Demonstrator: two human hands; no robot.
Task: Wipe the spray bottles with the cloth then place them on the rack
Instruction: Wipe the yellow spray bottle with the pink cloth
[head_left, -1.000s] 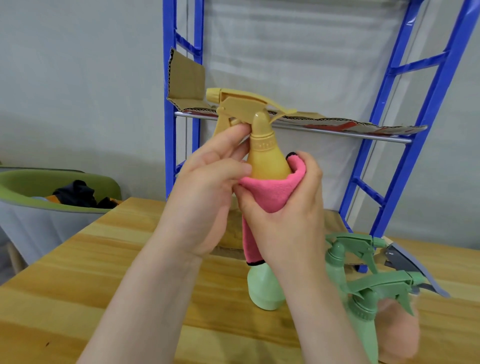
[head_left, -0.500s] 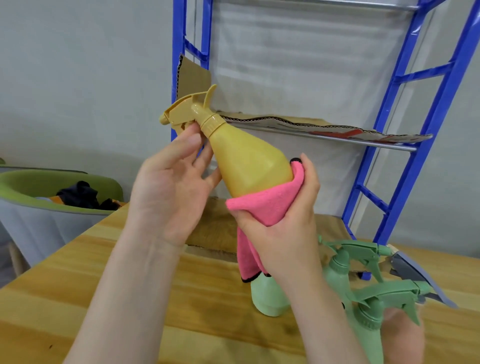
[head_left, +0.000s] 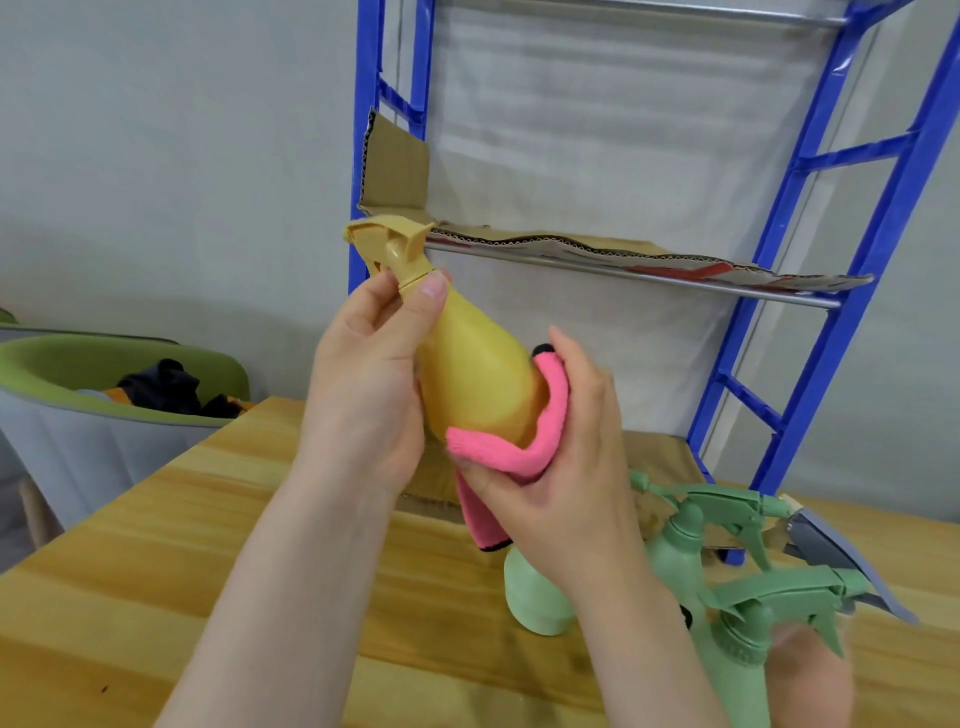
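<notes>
The yellow spray bottle (head_left: 475, 374) is held up over the wooden table (head_left: 156, 545), tilted with its trigger head toward the upper left, just in front of the blue rack (head_left: 831, 291). The left hand (head_left: 363, 395) is closed round the neck and shoulder, thumb and forefinger pinching just below the collar. The right hand (head_left: 561, 467) cups the base through the pink cloth (head_left: 514, 441), fingers curled and pressing the fabric against the plastic — a loose tail of cloth hangs below.

The bottle looks like thin, smooth plastic: probably light, stiff enough to squeeze a little, and slippery where bare. The narrow neck under the trigger seems the surest hold, leaving the body free to be wiped. Green spray bottles (head_left: 727, 613) stand on the table at lower right — the rack's cardboard-lined shelf (head_left: 649, 254) holds no bottles in view.
</notes>
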